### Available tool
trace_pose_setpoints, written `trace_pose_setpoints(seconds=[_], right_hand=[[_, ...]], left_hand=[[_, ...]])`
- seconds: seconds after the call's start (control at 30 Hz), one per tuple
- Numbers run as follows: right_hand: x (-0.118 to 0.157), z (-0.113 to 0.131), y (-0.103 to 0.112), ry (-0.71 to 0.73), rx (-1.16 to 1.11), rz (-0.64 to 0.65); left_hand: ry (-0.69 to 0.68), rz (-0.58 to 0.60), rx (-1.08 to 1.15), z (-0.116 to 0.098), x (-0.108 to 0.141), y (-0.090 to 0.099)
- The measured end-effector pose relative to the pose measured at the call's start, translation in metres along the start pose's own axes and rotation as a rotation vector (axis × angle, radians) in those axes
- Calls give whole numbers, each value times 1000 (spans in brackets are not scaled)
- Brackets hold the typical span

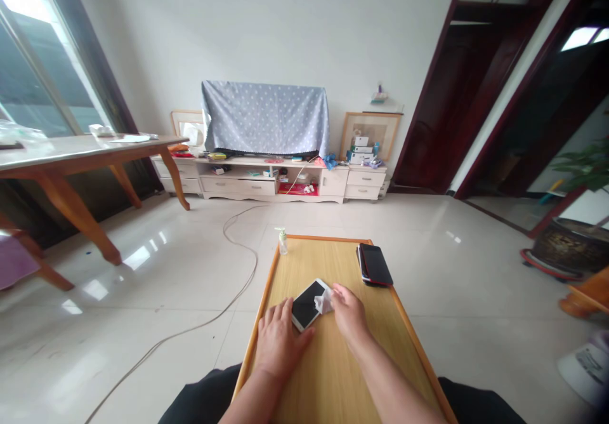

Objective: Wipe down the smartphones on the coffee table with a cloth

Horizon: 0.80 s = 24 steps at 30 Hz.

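Mostly open wooden board [328, 379] around the smartphone [304, 304]

Light wood desk [323, 373] with orange edging: free strip of wood ahead of both hands, up to the far rim. Stacked black phones [375, 265] sit on the right edge, just ahead of the right hand [349, 313], and block a pass along that side. Small pump bottle [283, 242] at far left corner, well apart from the hands. White phone [304, 305] and white tissue [323, 301] fill the gap between hands; left hand [280, 341] touches the phone. Free wood between forearms, toward near edge.
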State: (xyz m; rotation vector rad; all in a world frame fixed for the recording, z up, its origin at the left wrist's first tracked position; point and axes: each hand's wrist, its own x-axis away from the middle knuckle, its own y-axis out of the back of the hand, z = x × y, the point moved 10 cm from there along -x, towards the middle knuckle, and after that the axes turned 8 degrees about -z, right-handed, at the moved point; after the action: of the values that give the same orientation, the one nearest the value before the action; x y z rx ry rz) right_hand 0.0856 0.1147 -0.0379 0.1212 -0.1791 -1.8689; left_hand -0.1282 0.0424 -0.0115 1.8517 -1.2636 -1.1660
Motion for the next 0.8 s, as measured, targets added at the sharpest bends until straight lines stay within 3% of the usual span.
trace_pose_setpoints(seconds=[0.1, 0.2, 0.3, 0.4, 0.47, 0.57, 0.63, 0.8], right_hand=[[3, 15, 0, 245, 232, -13], [27, 27, -20, 468, 496, 89], [65, 31, -48, 600, 654, 290], [94, 38, -69, 733, 662, 535], [86, 42, -69, 749, 688, 566], [51, 42, -57, 670, 786, 427], [45, 42, -55, 653, 796, 392], [94, 41, -82, 808, 599, 724]], left_hand=[[25, -7, -9, 0, 0, 3], [30, 0, -9, 1, -1, 4], [29, 7, -22, 4, -1, 3], [17, 37, -29, 6, -1, 0], [21, 38, -16, 7, -1, 0], [44, 8, 11, 9, -2, 3], [52, 1, 25, 10, -2, 3], [26, 1, 44, 14, -1, -1]])
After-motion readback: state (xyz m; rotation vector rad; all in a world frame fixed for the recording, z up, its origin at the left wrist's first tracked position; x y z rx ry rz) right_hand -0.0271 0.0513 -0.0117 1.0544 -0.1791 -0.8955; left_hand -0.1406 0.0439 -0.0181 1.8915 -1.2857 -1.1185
